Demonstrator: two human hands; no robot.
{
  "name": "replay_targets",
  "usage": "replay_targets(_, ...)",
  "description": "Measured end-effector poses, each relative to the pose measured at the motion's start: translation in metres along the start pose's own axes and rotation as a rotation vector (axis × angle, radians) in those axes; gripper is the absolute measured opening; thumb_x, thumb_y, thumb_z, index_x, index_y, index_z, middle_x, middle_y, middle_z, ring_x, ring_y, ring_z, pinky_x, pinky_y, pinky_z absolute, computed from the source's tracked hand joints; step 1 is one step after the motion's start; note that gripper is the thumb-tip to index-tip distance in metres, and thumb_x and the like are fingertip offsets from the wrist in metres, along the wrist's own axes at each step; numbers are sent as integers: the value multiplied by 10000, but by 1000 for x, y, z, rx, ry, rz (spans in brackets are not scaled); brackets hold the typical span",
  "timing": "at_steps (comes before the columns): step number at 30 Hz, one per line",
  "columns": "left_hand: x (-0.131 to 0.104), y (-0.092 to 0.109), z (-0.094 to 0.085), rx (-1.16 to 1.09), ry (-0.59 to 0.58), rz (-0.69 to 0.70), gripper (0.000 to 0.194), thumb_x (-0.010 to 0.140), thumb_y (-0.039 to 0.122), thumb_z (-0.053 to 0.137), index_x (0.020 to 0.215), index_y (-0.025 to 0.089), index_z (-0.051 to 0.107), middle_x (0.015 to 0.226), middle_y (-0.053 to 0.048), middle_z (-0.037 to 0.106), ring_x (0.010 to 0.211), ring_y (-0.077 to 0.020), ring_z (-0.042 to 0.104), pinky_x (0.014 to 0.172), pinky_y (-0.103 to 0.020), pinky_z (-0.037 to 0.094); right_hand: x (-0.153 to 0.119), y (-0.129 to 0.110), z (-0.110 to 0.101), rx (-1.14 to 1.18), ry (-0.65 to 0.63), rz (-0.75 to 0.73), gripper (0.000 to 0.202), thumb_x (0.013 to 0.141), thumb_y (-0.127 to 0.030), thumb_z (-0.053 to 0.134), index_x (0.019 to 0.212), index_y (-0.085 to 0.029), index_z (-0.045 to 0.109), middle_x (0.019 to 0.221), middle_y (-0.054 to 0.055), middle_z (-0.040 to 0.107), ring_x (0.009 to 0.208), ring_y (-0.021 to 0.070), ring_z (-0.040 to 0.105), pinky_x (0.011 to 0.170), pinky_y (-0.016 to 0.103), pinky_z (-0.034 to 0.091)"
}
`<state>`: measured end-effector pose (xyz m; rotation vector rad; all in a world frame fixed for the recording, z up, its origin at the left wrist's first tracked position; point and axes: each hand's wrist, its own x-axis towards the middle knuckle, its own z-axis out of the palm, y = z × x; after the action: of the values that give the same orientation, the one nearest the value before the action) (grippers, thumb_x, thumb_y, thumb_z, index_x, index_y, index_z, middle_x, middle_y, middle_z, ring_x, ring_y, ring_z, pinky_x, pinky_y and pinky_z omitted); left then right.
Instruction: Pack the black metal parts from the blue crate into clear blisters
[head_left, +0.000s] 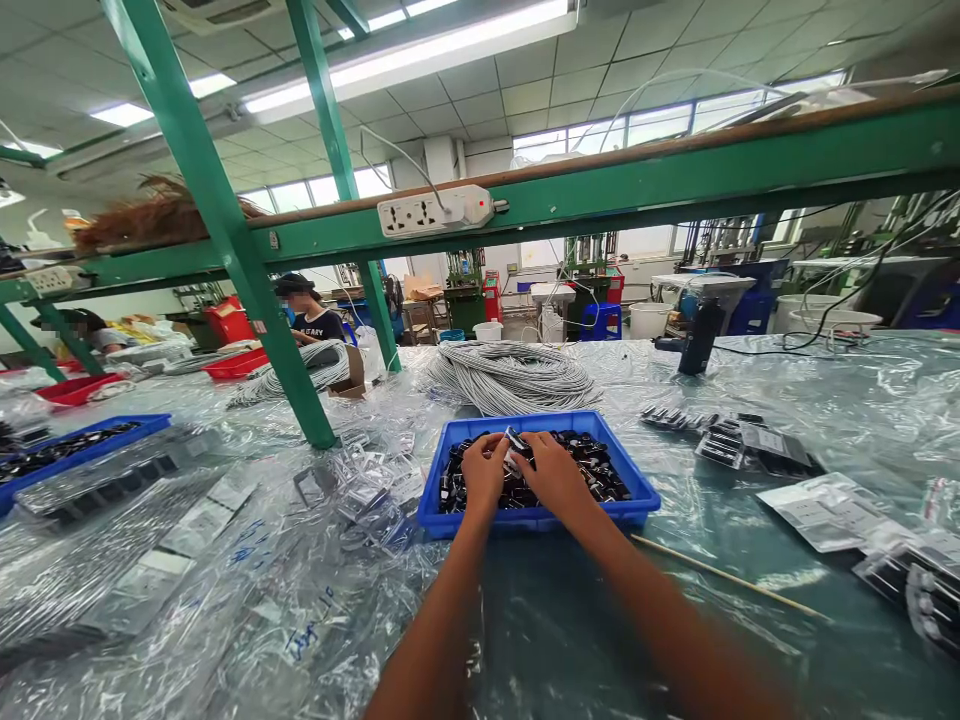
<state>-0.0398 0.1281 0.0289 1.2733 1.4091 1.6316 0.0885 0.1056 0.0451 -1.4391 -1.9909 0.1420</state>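
Note:
A blue plastic tray (540, 522) stands in front of me, filled with many small glossy black parts (611, 482). Both of my hands are over it, close together. Between their fingertips is a small black part with a pale, shiny face (516, 438); its exact kind is too small to make out. My left hand (484, 470) pinches it from the left. My right hand (551, 470) grips it from the right with closed fingers. The hands partly cover the parts lying beneath them.
Behind the tray lies a coil of grey cable (514, 375). Clear plastic bags (375, 490) spread leftward, beside a green post (277, 330). Packed black pieces (757, 445), a thin stick (731, 575) and a black stand-like device (702, 340) are at right. A person (319, 325) sits across.

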Motion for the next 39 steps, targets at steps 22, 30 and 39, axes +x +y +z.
replay_targets(22, -3, 8, 2, -375, -276, -204, 395, 710, 297, 813, 1056, 126, 731, 903, -100, 742, 799, -191, 702, 853, -368, 563, 0, 12, 2, -138, 49, -139, 371, 953, -89, 420, 1243, -177, 636, 1281, 138, 620, 1176, 266, 557, 948, 381, 502)
replay_targets(30, -1, 5, 0, -407, -299, -161, 506, 594, 360, 862, 1039, 141, 764, 879, -77, 748, 701, -150, 640, 764, -314, 530, -1, 0, 0, 243, 66, 21, 232, 916, -198, 547, 1086, -127, 687, 1067, 134, 723, 985, 247, 681, 906, 350, 516)
replay_targets(39, 7, 13, -13, -11, -252, 5, 321, 684, 342, 753, 947, 161, 784, 751, -59, 736, 596, -153, 597, 613, -283, 501, 4, 12, -2, 502, 43, 100, 166, 874, -210, 562, 837, -155, 714, 819, 76, 751, 795, 218, 716, 800, 339, 553)
